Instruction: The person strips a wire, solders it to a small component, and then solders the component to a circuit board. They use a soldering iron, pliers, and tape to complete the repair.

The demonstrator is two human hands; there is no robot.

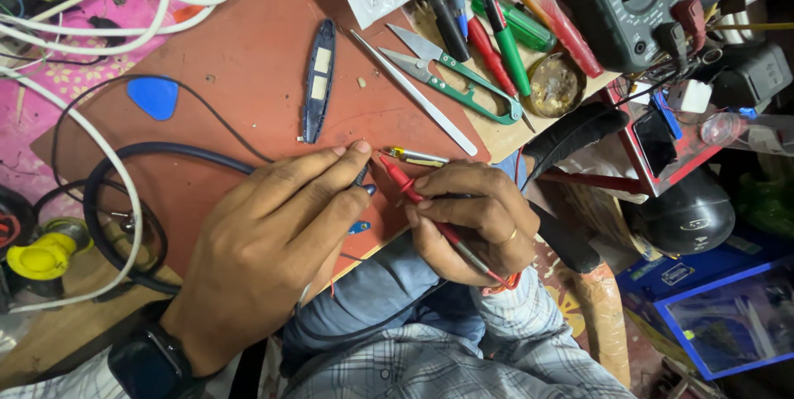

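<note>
In my right grip [471, 217] the red probe [430, 217] looks like smooth, slightly glossy plastic with a bare metal tip at about ten o'clock. My left grip [273, 234] presses on the reddish-brown surface [248, 52], which is matt, scuffed and dusty. At twelve o'clock lie polished metal tweezers [413, 93], green-handled steel snips [455, 76] and a glossy dark-blue plastic strip [318, 81].

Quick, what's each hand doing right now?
Left hand: fingers pressed down on a small dark part on the board.
Right hand: closed around the red probe.
</note>
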